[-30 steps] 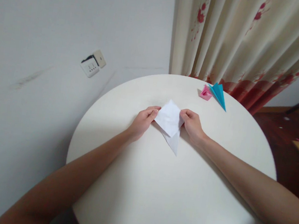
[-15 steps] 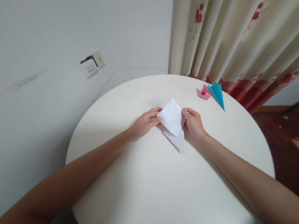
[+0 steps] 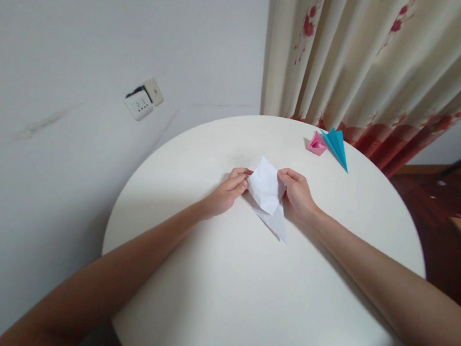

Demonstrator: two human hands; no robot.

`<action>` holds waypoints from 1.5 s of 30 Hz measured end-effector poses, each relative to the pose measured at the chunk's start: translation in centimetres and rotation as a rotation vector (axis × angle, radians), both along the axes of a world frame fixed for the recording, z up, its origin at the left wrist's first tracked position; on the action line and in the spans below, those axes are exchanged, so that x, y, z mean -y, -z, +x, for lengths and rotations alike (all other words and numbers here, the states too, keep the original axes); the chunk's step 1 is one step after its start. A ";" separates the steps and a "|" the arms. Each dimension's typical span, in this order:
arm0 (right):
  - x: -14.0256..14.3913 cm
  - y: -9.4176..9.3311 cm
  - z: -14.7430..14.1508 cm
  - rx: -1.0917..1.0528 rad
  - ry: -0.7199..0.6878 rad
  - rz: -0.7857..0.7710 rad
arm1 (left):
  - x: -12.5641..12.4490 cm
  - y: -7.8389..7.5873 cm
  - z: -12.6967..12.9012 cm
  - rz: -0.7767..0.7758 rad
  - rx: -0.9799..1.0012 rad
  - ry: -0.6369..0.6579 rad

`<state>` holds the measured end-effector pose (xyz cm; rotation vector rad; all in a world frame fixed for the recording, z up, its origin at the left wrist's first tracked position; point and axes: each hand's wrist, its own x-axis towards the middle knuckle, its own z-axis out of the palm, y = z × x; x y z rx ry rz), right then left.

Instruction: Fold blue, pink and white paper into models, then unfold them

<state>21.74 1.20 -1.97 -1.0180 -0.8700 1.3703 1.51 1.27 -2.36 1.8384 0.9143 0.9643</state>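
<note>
**2 hands working a fold in white paper**

The person is holding a partly folded white paper (image 3: 268, 195) near the middle of the round table (image 3: 241, 296). The left hand (image 3: 226, 193) is pinching the paper's left edge between thumb and fingers, and the right hand (image 3: 298, 193) is pinching its right edge, both closed on the sheet. A pointed flap is lying flat on the table, on the near side of the paper.

To do this fold well, both pinches should be pressing inward evenly, keeping the edges aligned so the crease lands cleanly.

Compared with 0.5 s ago, the raised panel is looking more bowed and crumpled, and the hands are sitting slightly closer together.

Beyond the paper, toward the curtain (image 3: 372, 61), a pink folded piece (image 3: 316, 144) is touching a blue folded piece (image 3: 337, 145).
</note>
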 end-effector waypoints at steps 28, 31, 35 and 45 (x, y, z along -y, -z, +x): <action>-0.3 0.4 0.5 0.112 -0.008 -0.016 | 0.2 -0.5 -0.4 0.104 -0.145 0.180; 0.0 0.2 0.2 0.064 -0.012 -0.018 | 0.1 -0.4 -0.3 0.084 -0.134 0.167; 0.0 0.2 0.2 0.048 0.074 -0.008 | -0.3 0.3 -0.3 0.021 -0.080 0.077; -0.7 1.0 0.1 0.162 0.287 0.146 | -0.3 0.4 0.1 0.004 -0.038 -0.127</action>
